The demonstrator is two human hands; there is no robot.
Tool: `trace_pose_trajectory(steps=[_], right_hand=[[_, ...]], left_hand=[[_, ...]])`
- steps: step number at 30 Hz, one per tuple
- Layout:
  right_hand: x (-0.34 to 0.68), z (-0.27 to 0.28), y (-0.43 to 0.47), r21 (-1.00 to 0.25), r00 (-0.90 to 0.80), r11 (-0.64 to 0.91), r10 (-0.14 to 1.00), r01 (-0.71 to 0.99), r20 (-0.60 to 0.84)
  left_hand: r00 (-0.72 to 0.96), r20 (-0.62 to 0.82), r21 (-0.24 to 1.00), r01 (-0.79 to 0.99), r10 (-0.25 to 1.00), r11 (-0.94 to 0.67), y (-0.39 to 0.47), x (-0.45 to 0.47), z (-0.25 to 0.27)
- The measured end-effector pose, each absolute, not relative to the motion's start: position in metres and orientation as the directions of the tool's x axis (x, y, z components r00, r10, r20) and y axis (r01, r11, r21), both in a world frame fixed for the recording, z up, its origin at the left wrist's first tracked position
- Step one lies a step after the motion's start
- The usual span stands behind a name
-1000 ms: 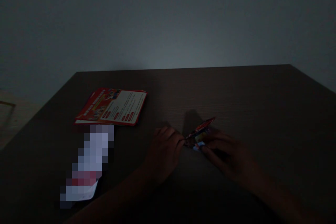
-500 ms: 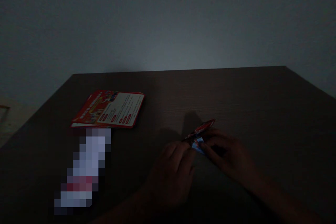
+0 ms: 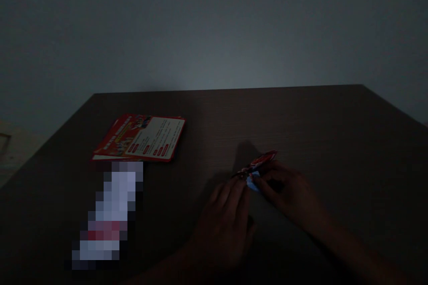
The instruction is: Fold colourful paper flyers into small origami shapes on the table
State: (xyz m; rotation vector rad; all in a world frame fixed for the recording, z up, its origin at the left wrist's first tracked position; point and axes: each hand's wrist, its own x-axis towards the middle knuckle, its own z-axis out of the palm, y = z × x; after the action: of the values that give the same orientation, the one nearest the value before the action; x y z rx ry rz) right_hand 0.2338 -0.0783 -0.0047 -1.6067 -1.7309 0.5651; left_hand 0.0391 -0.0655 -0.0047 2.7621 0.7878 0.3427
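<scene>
In the dim light my right hand pinches a small light-blue printed piece between thumb and fingertips. Just behind it, a red glossy printed piece stands tilted up from the table, close to the same fingers. Whether the two pieces are joined, I cannot make out. My left hand lies palm down with its fingers stretched forward, their tips touching the near left end of these pieces. Its thumb sticks out to the right, apart from them.
A stack of red-and-white printed cards lies on the dark wooden table at the left. In front of it is a long, pale, pixelated item. A grey wall rises behind the table's far edge.
My left hand's fingers have straightened and its thumb has come out to the right. The right hand has shifted slightly and still pinches the light-blue piece.
</scene>
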Motion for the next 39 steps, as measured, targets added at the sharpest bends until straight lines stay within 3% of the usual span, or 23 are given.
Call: trace_pose_trajectory(steps=[6,16,24,32,39], right_hand=[[0.2349,-0.0058,-0.0765,-0.667,0.018,0.105,0.984,0.738,0.175],[0.2342,-0.0045,-0.0746,-0.672,0.039,0.072,0.988,0.737,0.149],[0.2335,-0.0014,-0.0763,-0.674,0.052,0.034,0.993,0.738,0.107],[0.2332,-0.0013,-0.0787,-0.598,0.029,0.064,0.989,0.799,0.144],[0.2350,0.0015,-0.0762,-0.586,0.027,0.027,0.996,0.810,0.084]], left_hand=[[0.818,0.156,0.268,0.504,0.554,-0.821,-0.0683,0.0405,-0.0071],[0.817,0.144,0.238,0.519,0.558,-0.821,-0.0689,0.0412,-0.0090],[0.814,0.145,0.263,0.517,0.563,-0.815,-0.0661,0.0417,-0.0054],[0.811,0.134,0.285,0.519,0.570,-0.806,-0.0652,0.0417,-0.0040],[0.795,0.131,0.235,0.556,0.593,-0.797,-0.0666,0.0408,-0.0038]])
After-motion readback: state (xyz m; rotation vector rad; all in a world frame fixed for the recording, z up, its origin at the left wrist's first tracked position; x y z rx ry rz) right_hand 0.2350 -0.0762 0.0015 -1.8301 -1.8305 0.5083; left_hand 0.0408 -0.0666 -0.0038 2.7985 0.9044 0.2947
